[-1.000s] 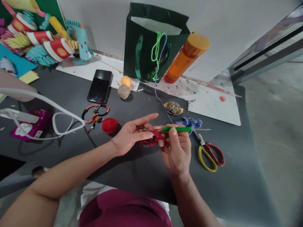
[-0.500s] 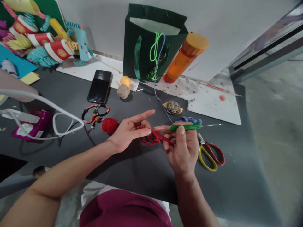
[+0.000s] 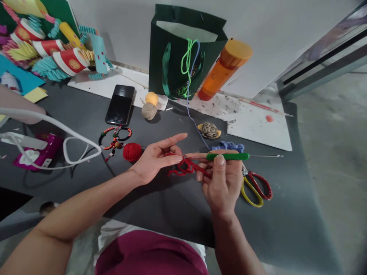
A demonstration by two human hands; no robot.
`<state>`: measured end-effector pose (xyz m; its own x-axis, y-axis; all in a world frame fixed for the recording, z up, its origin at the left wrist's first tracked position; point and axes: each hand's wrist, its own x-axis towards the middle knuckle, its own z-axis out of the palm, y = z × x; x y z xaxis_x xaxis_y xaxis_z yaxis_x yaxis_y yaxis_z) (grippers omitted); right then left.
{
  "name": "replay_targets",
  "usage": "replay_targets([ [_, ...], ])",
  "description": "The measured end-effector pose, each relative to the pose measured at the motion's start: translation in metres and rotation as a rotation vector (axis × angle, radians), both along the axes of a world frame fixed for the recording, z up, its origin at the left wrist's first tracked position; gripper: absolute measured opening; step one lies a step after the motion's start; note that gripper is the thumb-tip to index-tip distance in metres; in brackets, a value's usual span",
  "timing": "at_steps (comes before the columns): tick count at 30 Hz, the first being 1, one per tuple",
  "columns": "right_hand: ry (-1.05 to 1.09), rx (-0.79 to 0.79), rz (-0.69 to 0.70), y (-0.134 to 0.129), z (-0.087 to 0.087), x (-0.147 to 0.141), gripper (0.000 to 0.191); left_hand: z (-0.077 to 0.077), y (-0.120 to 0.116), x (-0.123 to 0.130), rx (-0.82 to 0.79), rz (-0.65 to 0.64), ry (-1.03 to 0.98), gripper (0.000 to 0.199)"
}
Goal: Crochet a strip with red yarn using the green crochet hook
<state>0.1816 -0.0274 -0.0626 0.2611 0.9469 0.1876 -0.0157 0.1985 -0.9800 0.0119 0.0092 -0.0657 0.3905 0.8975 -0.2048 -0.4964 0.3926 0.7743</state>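
Red yarn work (image 3: 187, 167) hangs between my hands over the dark table. My left hand (image 3: 157, 157) pinches its upper left end between thumb and fingers, the index finger stretched out. A crochet hook with a green handle (image 3: 229, 156) lies level in my right hand (image 3: 222, 179), thumb on the handle. Its left tip meets the red yarn near my left thumb, and its other metal end points right. My right fingers also hold part of the red yarn. A red yarn ball (image 3: 132, 152) sits just left of my left hand.
Scissors (image 3: 256, 189) lie right of my right hand, blue yarn (image 3: 228, 146) and a beige knitted piece (image 3: 209, 130) beyond it. Farther back are a phone (image 3: 120, 104), a green bag (image 3: 177, 57) and an orange bottle (image 3: 225, 70). A white cable (image 3: 65, 131) loops at left.
The green-handled hook has turned slightly and shifted, its free metal end now reaching farther right and a little lower. My left hand has barely moved.
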Motion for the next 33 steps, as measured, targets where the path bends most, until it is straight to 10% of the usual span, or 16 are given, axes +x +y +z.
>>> replay_targets([
  [22,-0.644,0.557,0.018,-0.001,-0.007,-0.006,0.036,0.006,-0.006,0.005,-0.144,0.054,-0.130,0.056],
  [33,-0.278,0.208,-0.198,-0.011,-0.013,-0.011,0.013,0.001,-0.004,0.002,-0.275,-0.065,-0.271,0.061],
])
